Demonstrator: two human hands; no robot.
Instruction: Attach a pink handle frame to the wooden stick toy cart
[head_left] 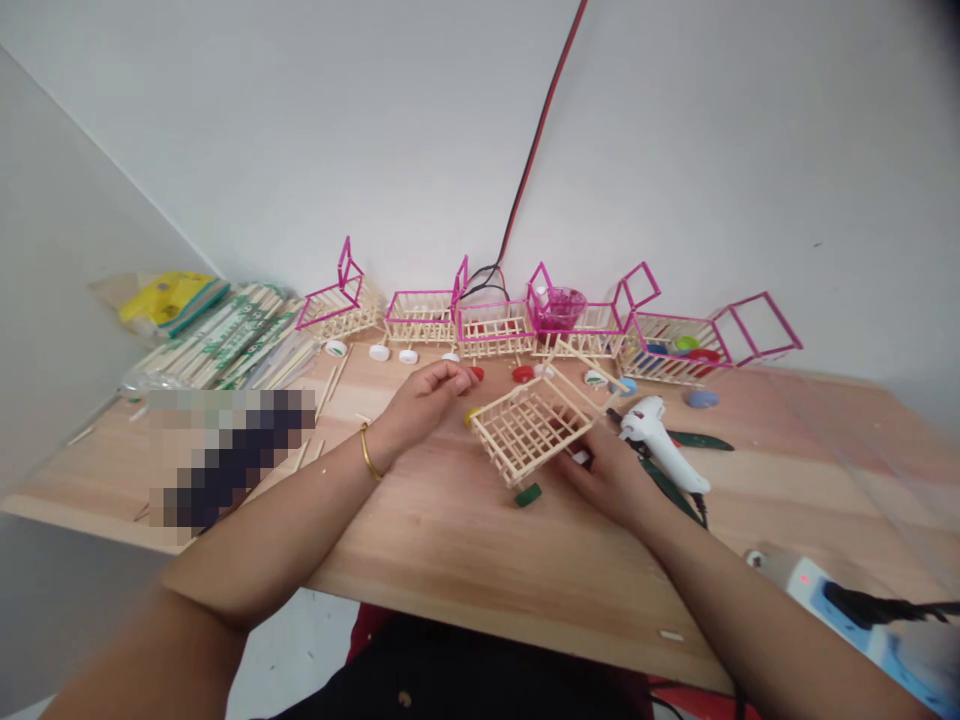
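Note:
A small cart of plain wooden sticks [529,430] is tilted above the table, with my right hand [611,470] closed round its right side. It has a green bottle-cap wheel [529,496] at the bottom, and a yellow cap [472,415] shows at its left corner. My left hand [427,400] is left of the cart and apart from it, its fingers pinched together. Whatever may be between those fingertips is too small to tell. Just past them a red cap [477,373] shows. The fingers of my right hand are partly hidden behind the cart.
Several carts with pink-painted rims [420,315] stand along the wall, one holding a pink cup [561,310]. A white glue gun [664,445] lies over green-handled pliers [701,441]. Chopstick packs [232,335] are at left, a power strip [847,610] at right.

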